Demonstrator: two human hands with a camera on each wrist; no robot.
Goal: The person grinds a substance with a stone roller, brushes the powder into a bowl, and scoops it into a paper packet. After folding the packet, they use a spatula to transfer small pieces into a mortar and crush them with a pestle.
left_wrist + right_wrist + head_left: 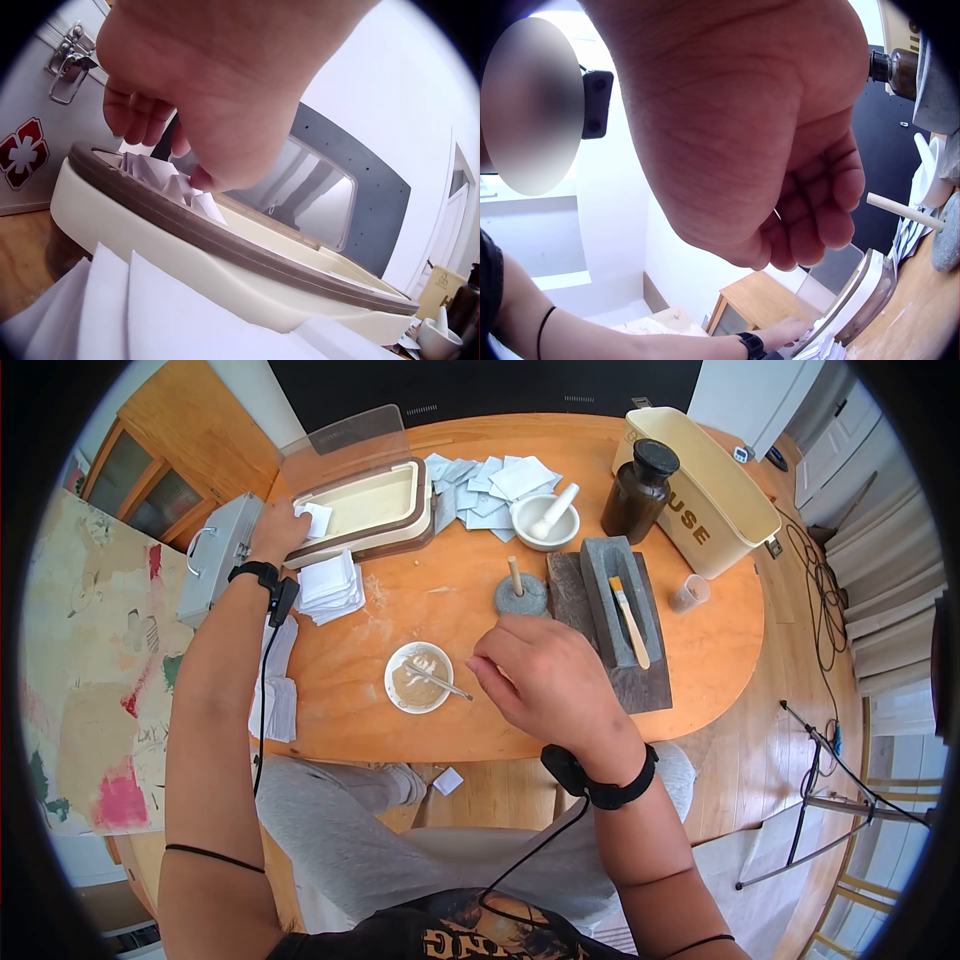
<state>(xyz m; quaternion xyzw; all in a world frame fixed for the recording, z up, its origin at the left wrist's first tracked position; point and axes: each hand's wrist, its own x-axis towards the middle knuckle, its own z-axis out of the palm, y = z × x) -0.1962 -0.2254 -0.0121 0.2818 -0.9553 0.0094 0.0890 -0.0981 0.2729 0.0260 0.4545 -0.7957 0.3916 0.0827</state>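
Note:
My left hand (278, 532) reaches into the left end of a long cream box (247, 289) with a brown rim and a raised see-through lid (345, 438). Its thumb and fingers pinch folded white papers (169, 176) standing inside that end. Just in front of the box lies a stack of white folded papers (330, 586). My right hand (550, 675) hovers above the front of the table, fingers loosely curled, holding nothing. To its left stands a white bowl (397, 698) of beige paste with a thin stick (445, 685) leaning in it.
Pale blue papers (487, 488) lie behind a white mortar and pestle (550, 520). Rightward are a dark bottle (640, 490), a cream bin (715, 500), a stone trough (600, 585) with a brush (630, 622), and a small cup (690, 594). A metal case (215, 560) stands left.

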